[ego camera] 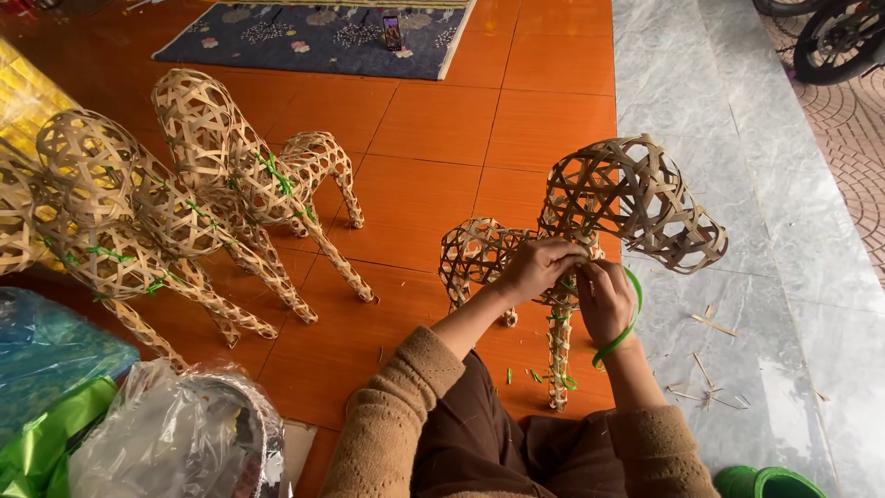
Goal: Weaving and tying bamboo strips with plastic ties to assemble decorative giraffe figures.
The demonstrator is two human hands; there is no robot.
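A woven bamboo animal figure [636,198] stands on the orange tile floor in front of me, its head to the right and its body [475,251] to the left. My left hand [537,267] pinches at the figure's neck, where green strap is wound. My right hand [604,300] is closed beside it on a green plastic strap [631,323] that loops around the wrist side. Both hands touch the neck joint above the front leg [559,360], which is also tied with green strap.
Several finished woven animal figures [230,175] stand at left. Clear and blue plastic bags [175,433] and green ribbon [41,447] lie at lower left. A patterned rug [313,37] lies ahead. Bamboo slivers [705,387] litter the grey stone strip; a motorbike wheel [839,37] is top right.
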